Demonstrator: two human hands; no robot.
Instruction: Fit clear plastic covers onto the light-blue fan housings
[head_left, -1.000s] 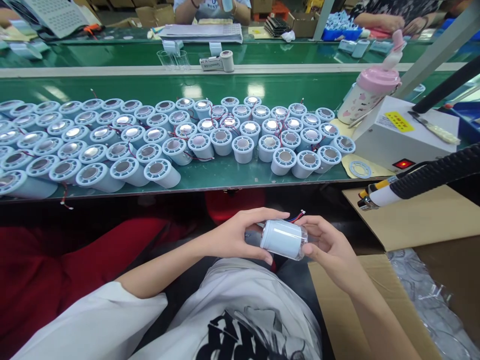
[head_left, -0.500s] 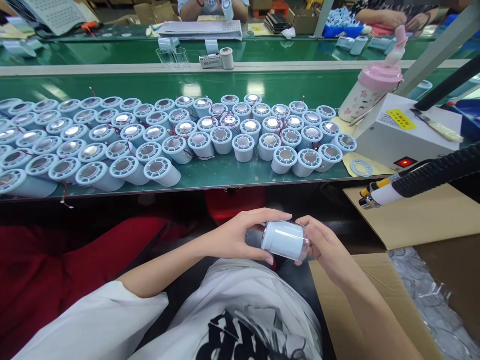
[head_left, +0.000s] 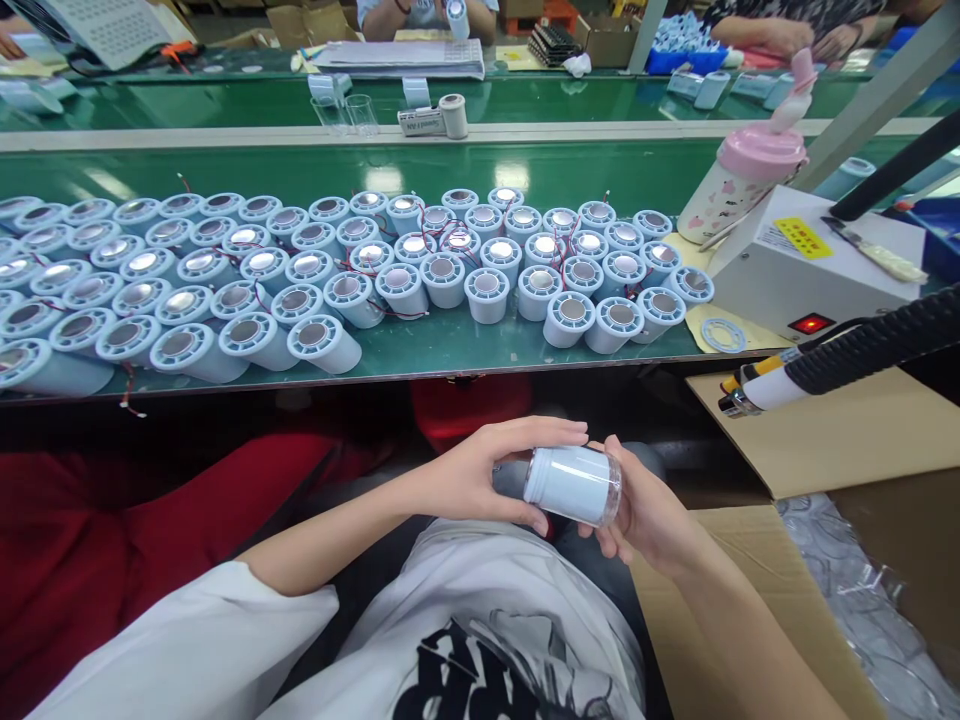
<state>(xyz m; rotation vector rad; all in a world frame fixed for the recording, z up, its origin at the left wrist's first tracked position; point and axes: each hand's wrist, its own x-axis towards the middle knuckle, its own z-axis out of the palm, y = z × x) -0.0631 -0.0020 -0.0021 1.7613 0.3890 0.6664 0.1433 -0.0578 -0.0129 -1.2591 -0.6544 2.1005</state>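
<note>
Over my lap, a light-blue cylindrical housing [head_left: 568, 482] lies on its side with a clear plastic cup [head_left: 615, 494] over its right end. My left hand [head_left: 487, 472] is closed around the housing's left end, thumb below and fingers above. Inside that grip a dark grey part [head_left: 510, 478] shows at the end of the housing. My right hand [head_left: 643, 510] is curled around the cup end from behind and below; some of its fingers are hidden by the cup.
Rows of similar blue housings [head_left: 487, 285], several with red and black wires, stand on the green bench. To the right are a grey machine [head_left: 817, 260], a pink-lidded bottle [head_left: 739, 190] and a black hose [head_left: 885, 340]. Clear plastic cups [head_left: 847, 580] fill a carton [head_left: 720, 560]. Co-workers sit opposite.
My right hand has shifted from pinching the cup's end to curling behind and beneath it, so the cup's rim shows more. My left hand and the housing have barely moved.
</note>
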